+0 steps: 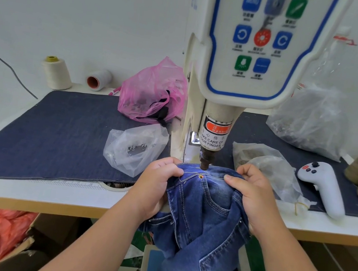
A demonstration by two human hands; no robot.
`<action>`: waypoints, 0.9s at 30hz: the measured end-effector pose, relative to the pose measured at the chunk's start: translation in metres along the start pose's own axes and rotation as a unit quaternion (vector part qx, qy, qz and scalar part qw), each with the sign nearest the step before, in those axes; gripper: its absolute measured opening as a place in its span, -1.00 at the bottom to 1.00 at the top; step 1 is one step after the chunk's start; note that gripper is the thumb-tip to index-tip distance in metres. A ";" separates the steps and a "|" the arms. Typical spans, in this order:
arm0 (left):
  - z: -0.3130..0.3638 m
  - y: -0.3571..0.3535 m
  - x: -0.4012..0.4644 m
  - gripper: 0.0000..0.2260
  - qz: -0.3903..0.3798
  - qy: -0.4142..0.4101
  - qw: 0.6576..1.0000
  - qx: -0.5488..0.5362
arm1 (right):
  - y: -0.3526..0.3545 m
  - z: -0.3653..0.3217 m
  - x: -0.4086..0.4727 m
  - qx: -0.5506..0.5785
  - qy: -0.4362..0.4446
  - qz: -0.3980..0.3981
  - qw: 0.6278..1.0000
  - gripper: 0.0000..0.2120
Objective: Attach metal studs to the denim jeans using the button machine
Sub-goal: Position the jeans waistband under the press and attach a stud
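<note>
The button machine stands on the table, and everything here is told from it. Right under its dark metal punch lies the top edge of the denim jeans. The rest of the jeans hangs down off the front of the table, toward the person.

The left hand is just left of the punch. Its fingers are curled and pinch the jeans' top edge. The right hand is just right of the punch. Its thumb and curled fingers hold the cloth too. Together the hands pull the denim flat between them.

A small shiny stud shows on the jeans, just in front of the punch, between the two thumbs. It glows a little red. Whether it is already fixed cannot be told.

What could go wrong? Both hands are very near the punch. If it comes down while a finger slides under, the finger could get hurt. The warning sticker on the machine says so too. If the cloth slips or bunches, the stud could land in the wrong spot or go in crooked. The heavy hanging part could tug the jeans away.
</note>
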State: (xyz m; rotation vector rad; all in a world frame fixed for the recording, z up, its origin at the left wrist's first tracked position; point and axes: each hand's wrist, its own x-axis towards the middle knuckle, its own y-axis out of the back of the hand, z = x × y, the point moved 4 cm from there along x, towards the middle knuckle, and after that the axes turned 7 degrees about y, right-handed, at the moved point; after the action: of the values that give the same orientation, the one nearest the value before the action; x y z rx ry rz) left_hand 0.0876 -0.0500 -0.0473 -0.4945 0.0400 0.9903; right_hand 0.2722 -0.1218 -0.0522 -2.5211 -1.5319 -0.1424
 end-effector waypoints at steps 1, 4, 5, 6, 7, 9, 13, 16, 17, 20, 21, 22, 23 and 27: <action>0.000 0.000 0.000 -0.67 -0.002 -0.002 1.000 -0.003 | 0.000 0.000 0.000 0.001 -0.001 -0.001 1.000 -0.84; -0.001 0.000 0.000 -0.68 -0.008 -0.006 1.000 -0.004 | 0.001 0.001 0.000 -0.001 -0.002 -0.005 1.000 -0.84; -0.001 0.000 0.000 -0.69 -0.010 -0.007 1.000 -0.002 | 0.001 0.001 0.000 -0.001 -0.002 -0.007 1.000 -0.84; 0.000 0.000 0.000 -0.72 -0.011 -0.009 1.000 -0.001 | 0.001 0.001 0.000 -0.001 -0.002 -0.008 1.000 -0.84; 0.000 0.000 0.000 -0.75 -0.013 -0.011 1.000 0.000 | 0.001 0.001 0.000 -0.001 -0.001 -0.009 1.000 -0.83; 0.000 0.000 0.000 -0.83 -0.017 -0.015 1.000 0.000 | 0.001 0.000 -0.001 -0.003 0.000 -0.010 1.000 -0.83; -0.001 0.001 0.000 -0.83 -0.017 -0.021 1.000 0.004 | 0.001 0.000 -0.002 -0.008 0.002 -0.008 1.000 -0.85; 0.000 0.001 0.000 -0.82 -0.016 -0.027 0.999 0.009 | 0.002 -0.001 -0.004 -0.027 0.005 -0.005 1.000 -0.83; 0.001 0.001 0.000 -0.86 -0.014 -0.029 0.999 0.010 | 0.001 -0.001 -0.004 -0.029 0.006 -0.006 1.000 -0.82; 0.002 0.002 -0.003 -0.90 -0.010 -0.030 0.999 0.011 | -0.002 -0.002 -0.006 -0.013 0.018 -0.007 1.000 -0.84; 0.002 0.002 -0.004 -0.90 -0.007 -0.031 0.999 0.012 | -0.002 -0.002 -0.008 -0.006 0.023 -0.006 1.000 -0.84; 0.003 0.002 -0.004 -0.90 -0.004 -0.031 0.999 0.013 | -0.003 -0.003 -0.009 0.002 0.027 -0.004 1.000 -0.84; 0.003 0.001 -0.006 -0.90 -0.001 -0.030 0.999 0.015 | -0.003 -0.005 -0.010 0.008 0.029 -0.003 1.000 -0.84; 0.006 -0.003 -0.015 -0.87 0.020 -0.039 0.999 0.022 | -0.008 -0.016 -0.015 0.032 0.042 -0.005 0.999 -0.82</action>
State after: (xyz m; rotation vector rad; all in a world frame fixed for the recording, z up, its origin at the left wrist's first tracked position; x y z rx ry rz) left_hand 0.0799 -0.0607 -0.0369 -0.4157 0.0007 1.0444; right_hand 0.2585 -0.1349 -0.0388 -2.4263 -1.4936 -0.1956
